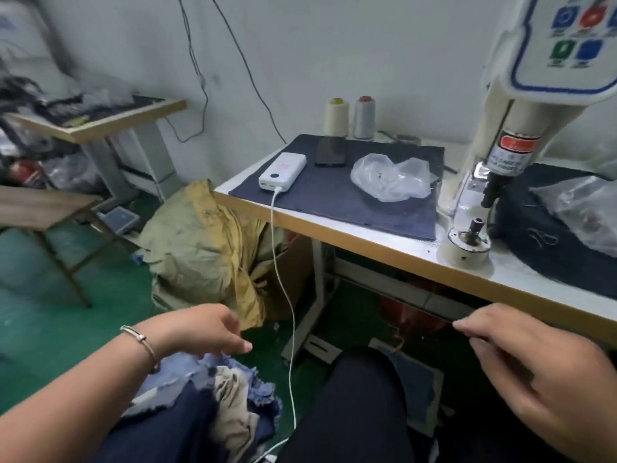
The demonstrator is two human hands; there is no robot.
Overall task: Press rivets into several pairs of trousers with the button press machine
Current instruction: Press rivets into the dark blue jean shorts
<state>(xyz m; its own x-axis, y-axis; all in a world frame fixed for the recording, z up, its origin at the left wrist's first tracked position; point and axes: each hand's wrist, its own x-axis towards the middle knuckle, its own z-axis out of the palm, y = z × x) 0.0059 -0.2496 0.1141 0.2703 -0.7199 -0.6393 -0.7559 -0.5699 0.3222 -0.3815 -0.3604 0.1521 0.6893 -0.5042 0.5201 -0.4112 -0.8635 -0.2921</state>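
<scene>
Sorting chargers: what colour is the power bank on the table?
White power bank, with a white cable; head view.

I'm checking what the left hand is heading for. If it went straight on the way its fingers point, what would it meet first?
The left hand points right and slightly down. First in line looks to be the white charging cable hanging from the power bank, though depth is unclear and the cable may hang farther back.
</scene>
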